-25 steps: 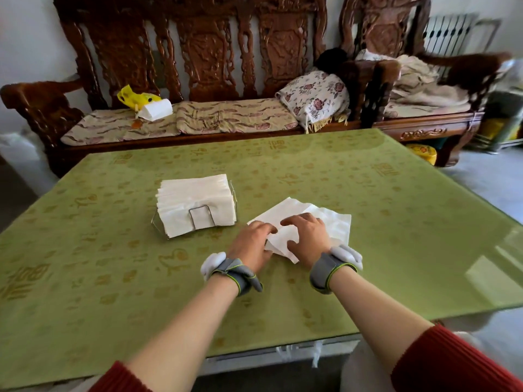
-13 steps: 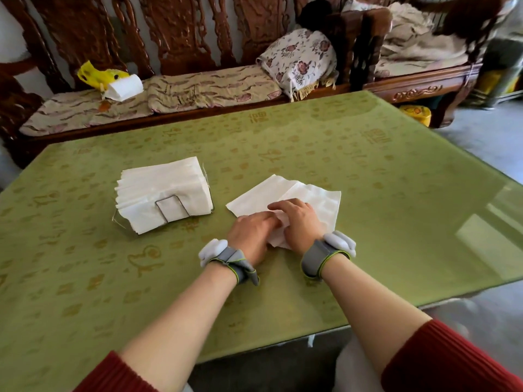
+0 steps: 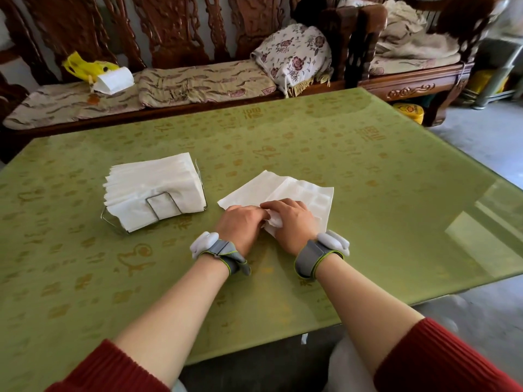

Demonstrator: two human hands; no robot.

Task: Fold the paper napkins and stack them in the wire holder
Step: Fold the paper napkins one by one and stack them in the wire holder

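Fingers (image 3: pixel 278 207) of our right hand (image 3: pixel 294 226) are curled and pressed close together, pinching up a crumpled bit of the loose napkin (image 3: pixel 307 193) at its near corner. Left hand (image 3: pixel 240 227) lies knuckles-up just beside it. Its fingers (image 3: pixel 250 211) are bent down onto the same corner and meet the right ones, with the tips tucked from view, so we cannot tell if they nip the paper. Both wrists are low over the table (image 3: pixel 382 227), and both forearms reach in from the near edge.

Count:
- Two hands, each with a grey wristband, left (image 3: pixel 222 251) and right (image 3: pixel 318 254).
- Two red sleeves.
- Loose napkin: at least two layers showing, flat at mid-table. Exact number unclear.
- One wire holder (image 3: pixel 162 205), left of the loose napkin and apart from it.
- One napkin stack (image 3: pixel 155 179) in the holder, leaning back. Sheets too fine to count.

Beyond the far edge, on the carved bench (image 3: pixel 169 26):
- One yellow bag (image 3: pixel 85 67).
- One white pack (image 3: pixel 114 79) touching the bag.
- One floral pillow (image 3: pixel 294 52).

Against half a second ago:
- Both hands keep to the same near corner.
- A bunched tuft of paper now stands between them where the sheet lay flatter.
- Holder and stack are unmoved on the table.
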